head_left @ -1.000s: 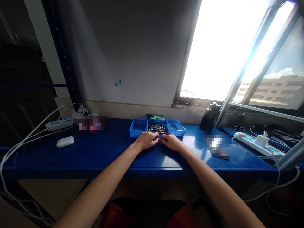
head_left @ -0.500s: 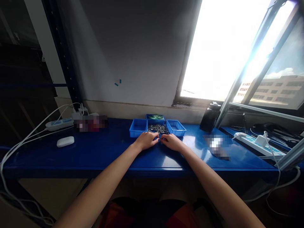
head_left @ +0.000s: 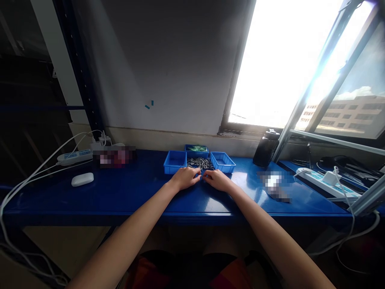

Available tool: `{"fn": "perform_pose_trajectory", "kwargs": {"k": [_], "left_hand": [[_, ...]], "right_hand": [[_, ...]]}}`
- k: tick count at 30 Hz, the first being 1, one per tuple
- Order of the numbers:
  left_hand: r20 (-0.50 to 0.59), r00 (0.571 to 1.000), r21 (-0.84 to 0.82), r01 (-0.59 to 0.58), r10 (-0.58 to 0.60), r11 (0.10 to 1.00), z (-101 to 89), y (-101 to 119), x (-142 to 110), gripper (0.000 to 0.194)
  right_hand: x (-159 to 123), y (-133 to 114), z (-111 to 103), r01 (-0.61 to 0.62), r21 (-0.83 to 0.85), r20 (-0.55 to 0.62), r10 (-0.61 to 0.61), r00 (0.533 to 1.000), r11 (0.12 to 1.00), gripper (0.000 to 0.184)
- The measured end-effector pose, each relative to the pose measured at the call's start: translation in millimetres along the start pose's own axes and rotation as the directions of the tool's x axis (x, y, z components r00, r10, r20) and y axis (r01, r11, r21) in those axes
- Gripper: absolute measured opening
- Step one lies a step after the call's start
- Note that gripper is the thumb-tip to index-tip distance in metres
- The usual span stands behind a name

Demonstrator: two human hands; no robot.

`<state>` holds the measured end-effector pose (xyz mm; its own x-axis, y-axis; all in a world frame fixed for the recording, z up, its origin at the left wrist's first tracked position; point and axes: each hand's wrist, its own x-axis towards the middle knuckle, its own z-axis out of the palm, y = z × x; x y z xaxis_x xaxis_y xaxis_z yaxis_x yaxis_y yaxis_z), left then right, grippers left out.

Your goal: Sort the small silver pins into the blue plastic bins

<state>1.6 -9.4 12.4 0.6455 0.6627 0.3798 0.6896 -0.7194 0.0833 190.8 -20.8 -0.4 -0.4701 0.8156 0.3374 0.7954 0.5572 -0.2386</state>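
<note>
Your left grip [head_left: 187,177], a bare hand with thumb and fingers drawn in close, faces your right grip [head_left: 219,180], another bare hand with its fingers bent inward, as the head view shows. Their fingertips stand just beside each other over the near side of the work; whatever may lie between them is too small to make out, so you cannot tell if either is pinching a piece.

Just beyond your fingertips, a loose heap of slender black-and-silver pieces [head_left: 200,163] with a metallic shine lies spread among three bins. On its left is an open, rectangular blue plastic bin [head_left: 171,170]; on its right, a lighter blue plastic bin with ribbed walls [head_left: 227,168]. Behind the heap sits a dark blue bin [head_left: 197,154] with thin green pieces [head_left: 197,148] inside.

All of this rests on a glossy blue tabletop [head_left: 144,200]. Well off to your left lie a rounded white case [head_left: 82,179] and, behind it, a white power strip with pale blue sockets [head_left: 75,157]. To your right, a black bottle [head_left: 266,148] stands upright near the window.
</note>
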Motion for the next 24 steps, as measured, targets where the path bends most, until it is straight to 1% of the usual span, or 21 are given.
{"fn": "perform_pose_trajectory", "kwargs": {"k": [11,17,24], "left_hand": [[0.007,1.000,0.003,-0.003,0.003,1.000,-0.3,0.5,-0.2,0.028],[-0.003,1.000,0.009,-0.007,0.007,1.000,0.6,-0.1,0.0,0.028],[0.005,1.000,-0.011,-0.002,0.002,1.000,-0.4,0.6,-0.4,0.029]], "right_hand": [[-1.0,0.0,-1.2,0.013,0.004,-0.001,-0.013,1.000,1.000,0.019],[-0.6,-2.1,-1.8,-0.024,0.005,0.017,0.024,1.000,1.000,0.020],[-0.9,-5.3,-4.2,-0.024,0.016,0.008,0.024,1.000,1.000,0.018]]}}
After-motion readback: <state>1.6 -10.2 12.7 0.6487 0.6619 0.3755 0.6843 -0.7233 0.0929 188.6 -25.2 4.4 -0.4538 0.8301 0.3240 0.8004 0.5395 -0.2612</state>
